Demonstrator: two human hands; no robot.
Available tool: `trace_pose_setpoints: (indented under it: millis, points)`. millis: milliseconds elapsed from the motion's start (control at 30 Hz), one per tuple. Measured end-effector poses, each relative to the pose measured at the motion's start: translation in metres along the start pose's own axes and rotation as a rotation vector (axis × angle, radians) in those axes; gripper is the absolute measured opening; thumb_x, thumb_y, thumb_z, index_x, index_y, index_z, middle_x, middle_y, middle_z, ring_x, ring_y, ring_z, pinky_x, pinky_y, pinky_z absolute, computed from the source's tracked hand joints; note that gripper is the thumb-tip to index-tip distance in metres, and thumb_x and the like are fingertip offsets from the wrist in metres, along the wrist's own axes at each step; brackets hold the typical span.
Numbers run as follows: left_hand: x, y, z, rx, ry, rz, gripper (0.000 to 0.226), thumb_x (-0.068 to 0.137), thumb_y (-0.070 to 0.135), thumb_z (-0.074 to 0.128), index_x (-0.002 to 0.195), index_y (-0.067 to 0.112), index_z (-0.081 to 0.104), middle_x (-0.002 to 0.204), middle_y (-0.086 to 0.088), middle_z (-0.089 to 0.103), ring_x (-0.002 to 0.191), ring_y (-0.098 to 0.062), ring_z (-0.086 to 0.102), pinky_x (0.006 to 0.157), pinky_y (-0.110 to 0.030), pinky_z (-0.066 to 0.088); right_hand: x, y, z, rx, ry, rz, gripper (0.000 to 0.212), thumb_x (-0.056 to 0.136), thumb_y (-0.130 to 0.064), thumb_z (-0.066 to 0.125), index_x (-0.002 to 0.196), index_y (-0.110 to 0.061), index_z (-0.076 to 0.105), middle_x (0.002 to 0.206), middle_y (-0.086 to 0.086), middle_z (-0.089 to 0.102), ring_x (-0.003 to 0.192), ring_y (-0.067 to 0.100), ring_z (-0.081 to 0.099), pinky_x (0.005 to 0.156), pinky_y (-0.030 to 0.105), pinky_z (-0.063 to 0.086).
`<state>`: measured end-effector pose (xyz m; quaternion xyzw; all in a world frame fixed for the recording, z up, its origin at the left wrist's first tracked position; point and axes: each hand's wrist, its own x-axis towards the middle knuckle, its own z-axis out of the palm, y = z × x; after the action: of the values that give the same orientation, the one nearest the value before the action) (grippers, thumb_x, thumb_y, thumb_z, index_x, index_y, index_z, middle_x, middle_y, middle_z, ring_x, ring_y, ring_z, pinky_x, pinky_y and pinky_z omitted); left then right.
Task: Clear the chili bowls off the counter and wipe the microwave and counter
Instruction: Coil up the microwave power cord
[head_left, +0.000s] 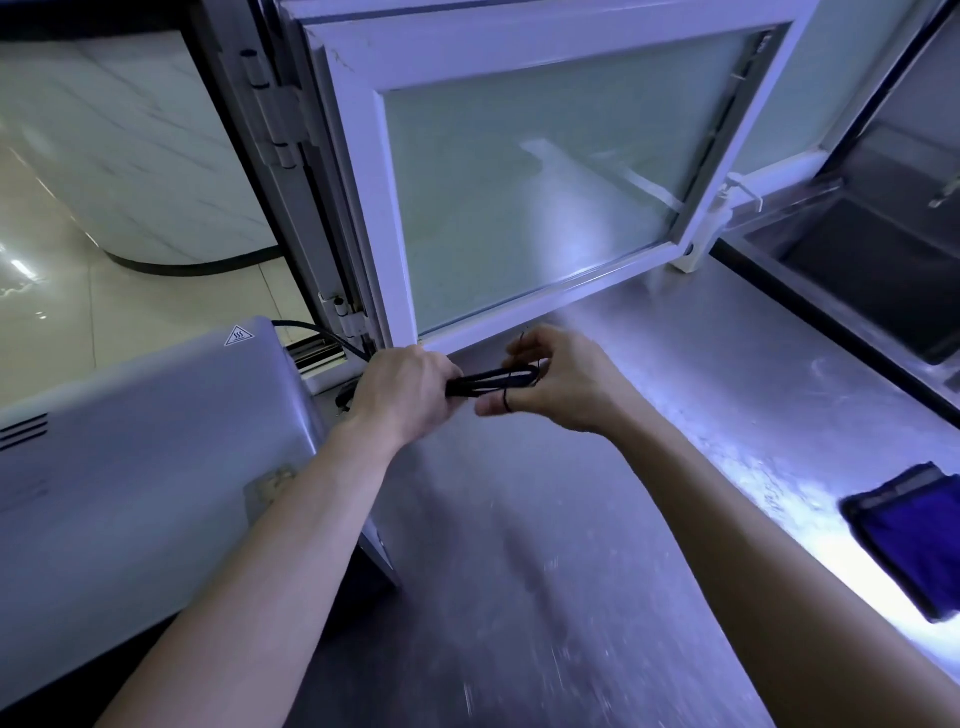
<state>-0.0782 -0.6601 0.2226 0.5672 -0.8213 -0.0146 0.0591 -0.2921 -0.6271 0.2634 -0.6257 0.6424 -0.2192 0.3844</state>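
A silver microwave (135, 467) stands at the left of the steel counter (597, 519), seen from above. Its black power cord is folded into a bundle (493, 382) just behind the microwave's right rear corner. My left hand (400, 395) grips the left end of the bundle. My right hand (556, 384) pinches the right end, with a thin black tie looped round a finger. A blue cloth (914, 540) lies on the counter at the right edge. No bowls are in view.
A white-framed window (519, 171) swings open inward over the back of the counter, close above my hands. A steel sink (872, 270) sits at the far right. Beyond the window at the left is a glossy tiled floor (78, 260).
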Motion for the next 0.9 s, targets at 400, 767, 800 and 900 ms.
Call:
trace_pose_setpoints:
  millis: [400, 767, 800, 900]
  points:
    - [-0.001, -0.001, 0.003, 0.087, 0.048, 0.081, 0.024, 0.087, 0.028, 0.063, 0.065, 0.020, 0.056, 0.051, 0.002, 0.040, 0.056, -0.031, 0.052, 0.057, -0.031, 0.032, -0.006, 0.046, 0.023, 0.663, -0.155, 0.137, 0.054, 0.073, -0.027, 0.097, 0.118, -0.005, 0.077, 0.098, 0.003, 0.074, 0.088, 0.018, 0.063, 0.079, 0.038, 0.046]
    - [0.000, -0.003, 0.008, -0.020, 0.145, 0.093, 0.049, 0.094, 0.052, 0.053, 0.062, 0.016, 0.056, 0.047, 0.001, 0.039, 0.052, -0.032, 0.052, 0.053, -0.032, 0.031, -0.020, 0.059, 0.021, 1.125, -0.359, 0.062, 0.074, 0.081, -0.053, 0.086, 0.141, -0.014, 0.068, 0.149, -0.001, 0.065, 0.111, 0.024, 0.070, 0.084, 0.035, 0.049]
    - [-0.001, -0.003, 0.007, -0.012, 0.144, 0.100, 0.049, 0.094, 0.051, 0.054, 0.061, 0.016, 0.055, 0.046, 0.001, 0.038, 0.051, -0.033, 0.051, 0.051, -0.031, 0.030, -0.018, 0.055, 0.023, 1.063, -0.322, 0.045, 0.079, 0.074, -0.053, 0.093, 0.136, -0.011, 0.070, 0.141, -0.003, 0.069, 0.108, 0.022, 0.070, 0.085, 0.035, 0.048]
    - [-0.001, -0.005, 0.007, 0.043, 0.136, 0.132, 0.050, 0.096, 0.045, 0.070, 0.060, 0.017, 0.048, 0.046, 0.003, 0.028, 0.047, -0.033, 0.045, 0.050, -0.030, 0.023, -0.014, 0.044, 0.027, 0.772, -0.120, -0.007, 0.078, 0.067, -0.050, 0.092, 0.128, -0.005, 0.070, 0.107, -0.002, 0.075, 0.095, 0.016, 0.067, 0.079, 0.034, 0.045]
